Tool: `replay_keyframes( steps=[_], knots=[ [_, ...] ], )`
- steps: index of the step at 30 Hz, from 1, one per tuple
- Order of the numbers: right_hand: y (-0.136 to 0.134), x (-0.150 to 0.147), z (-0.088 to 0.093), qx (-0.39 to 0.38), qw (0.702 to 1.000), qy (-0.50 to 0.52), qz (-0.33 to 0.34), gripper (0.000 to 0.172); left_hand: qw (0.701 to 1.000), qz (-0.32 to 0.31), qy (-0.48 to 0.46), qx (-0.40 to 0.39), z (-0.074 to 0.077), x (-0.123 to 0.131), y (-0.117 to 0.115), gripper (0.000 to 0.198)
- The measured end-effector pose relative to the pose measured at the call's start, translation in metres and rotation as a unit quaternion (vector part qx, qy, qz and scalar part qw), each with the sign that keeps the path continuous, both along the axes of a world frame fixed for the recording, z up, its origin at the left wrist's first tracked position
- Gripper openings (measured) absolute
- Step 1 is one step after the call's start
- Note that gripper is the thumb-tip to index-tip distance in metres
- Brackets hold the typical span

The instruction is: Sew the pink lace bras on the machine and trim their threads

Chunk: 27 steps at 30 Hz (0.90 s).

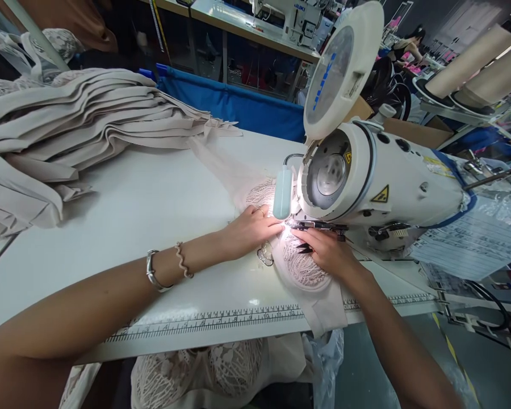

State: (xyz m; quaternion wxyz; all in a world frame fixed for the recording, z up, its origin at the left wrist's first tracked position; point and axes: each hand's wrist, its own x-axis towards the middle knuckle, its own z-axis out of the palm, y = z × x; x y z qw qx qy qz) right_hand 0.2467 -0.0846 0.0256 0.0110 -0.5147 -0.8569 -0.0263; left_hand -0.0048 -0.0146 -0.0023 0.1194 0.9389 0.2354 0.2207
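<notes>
A pale pink bra (304,270) with lacy, strand-textured cups lies under the needle area of a white sewing machine (409,182). My left hand (249,232) holds the bra at the left of the presser foot, its fingers pressed together on the fabric. From the other side, my right hand (330,250) rests on the near cup with its fingertips close to the foot. Dark pointed blades of thread snips (305,248) stick out from under that hand; their handles are hidden. A lamp brightens the stitching spot, and the needle itself is hard to make out.
Layered beige fabric pieces (111,113) are heaped at the left of the white table (153,199). A ruler strip (238,319) runs along the front edge. More lacy bra cups (234,366) lie below it. Behind the table hangs a blue cloth bin (238,102).
</notes>
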Motion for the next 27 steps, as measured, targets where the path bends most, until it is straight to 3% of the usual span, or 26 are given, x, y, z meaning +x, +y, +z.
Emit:
replay_keyframes(
  steps=[7,10,12,16,17,22,27],
  knots=[
    [0.003,-0.005,-0.003,-0.048,0.995,0.082,-0.027,0.043,0.991,0.011,0.082,0.107,0.003,0.002,0.000,0.039],
    [0.005,-0.009,-0.001,-0.070,0.989,0.095,-0.092,0.017,0.983,0.033,0.113,0.140,0.012,0.010,-0.018,0.034],
    [0.006,-0.012,0.000,-0.074,0.982,0.097,-0.145,0.010,0.981,0.039,0.140,0.128,0.016,0.018,-0.037,0.025],
    [0.005,-0.007,-0.003,-0.045,0.980,0.083,-0.173,0.009,0.969,0.079,0.179,0.153,0.012,0.030,-0.066,0.058],
    [0.004,-0.004,-0.005,-0.032,0.983,0.086,-0.160,0.011,0.966,0.087,0.181,0.163,0.009,0.031,-0.070,0.059],
    [0.001,0.008,-0.017,-0.005,0.992,0.128,-0.007,0.064,0.968,0.079,0.178,0.162,-0.002,0.028,-0.067,0.053],
    [0.002,0.010,-0.026,0.027,0.993,0.109,0.021,0.070,0.975,0.028,0.120,0.187,-0.006,0.015,-0.047,0.044]
  ],
)
